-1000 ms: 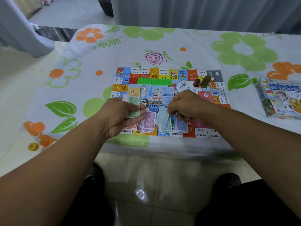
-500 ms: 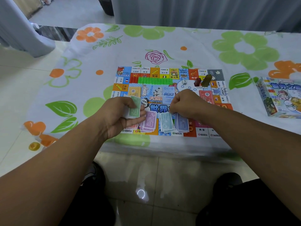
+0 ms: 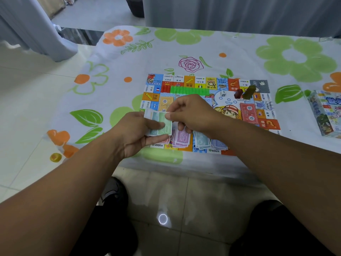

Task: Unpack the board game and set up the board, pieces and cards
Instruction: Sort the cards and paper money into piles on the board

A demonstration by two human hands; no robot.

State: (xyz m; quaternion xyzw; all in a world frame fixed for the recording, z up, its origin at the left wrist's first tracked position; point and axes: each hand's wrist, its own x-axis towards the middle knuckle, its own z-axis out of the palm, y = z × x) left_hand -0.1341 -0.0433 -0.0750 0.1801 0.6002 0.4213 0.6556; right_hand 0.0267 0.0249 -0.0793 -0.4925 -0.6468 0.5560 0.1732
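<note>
Both hands meet over the near edge of the colourful printed game board (image 3: pixel 258 115): left hand (image 3: pixel 135 134) grips a stack of pale green paper notes (image 3: pixel 159 124), right hand (image 3: pixel 191 113) pinches the top one (at its far edge)

Soft daylight comes in through the curtain (image 3: pixel 239 13) at the far side, so the desk (image 3: pixel 129 58) looks pale and a bit washed out. Shadows are soft, with no hard lines. A small bright ring of light (image 3: pixel 163 218) shines on the glossy floor (image 3: pixel 193 196) between my knees. My arms (image 3: pixel 55 191) look dark low down. The picture bends near its edges, and the game box (image 3: pixel 326 113) at the right edge looks a little fuzzy.
</note>
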